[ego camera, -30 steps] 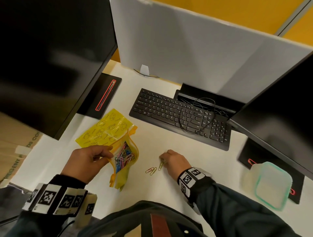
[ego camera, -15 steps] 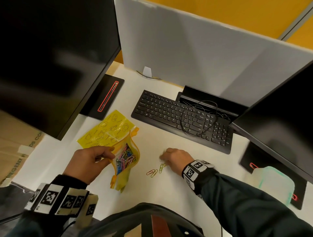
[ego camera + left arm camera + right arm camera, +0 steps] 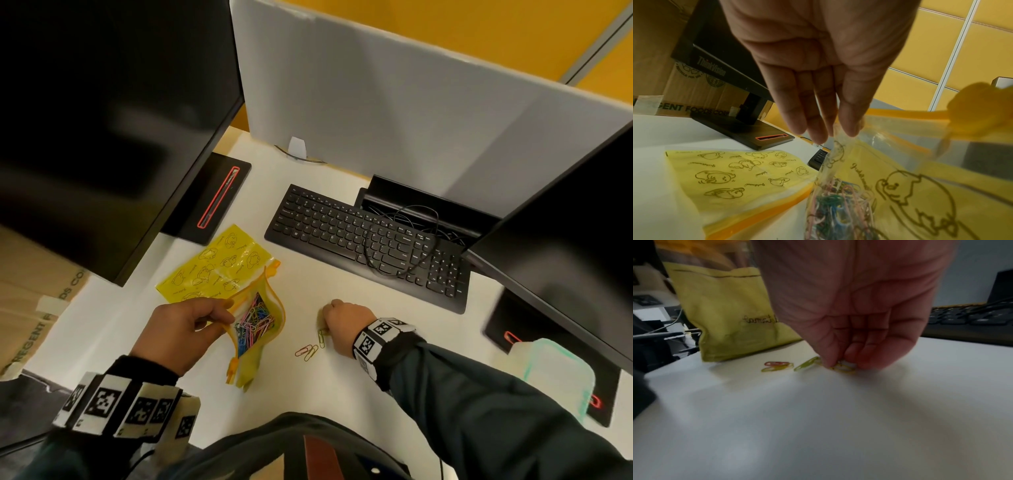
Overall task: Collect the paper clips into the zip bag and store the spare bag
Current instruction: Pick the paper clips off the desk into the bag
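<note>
My left hand [image 3: 181,329] pinches the rim of a yellow zip bag [image 3: 255,325], holding its mouth wide; several coloured paper clips [image 3: 838,209] lie inside. A spare yellow bag [image 3: 215,265] with duck drawings lies flat on the white desk [image 3: 308,387] behind it. My right hand [image 3: 342,320] is down on the desk with curled fingers [image 3: 830,353] pinching a yellow paper clip [image 3: 844,368]. A green clip [image 3: 805,364] lies just left of the fingers, then a red and a yellow clip [image 3: 306,351] side by side.
A black keyboard [image 3: 363,240] with a looped cable lies behind the right hand. Two black monitors [image 3: 102,113] overhang the desk left and right, on black bases [image 3: 209,200]. A clear container with a green-rimmed lid [image 3: 555,377] stands at the right. A grey partition rises at the back.
My right hand has stayed on the clips by the green one, its fingers curling tighter on them. The left hand keeps holding the bag's mouth wide. The head view has shifted slightly.
</note>
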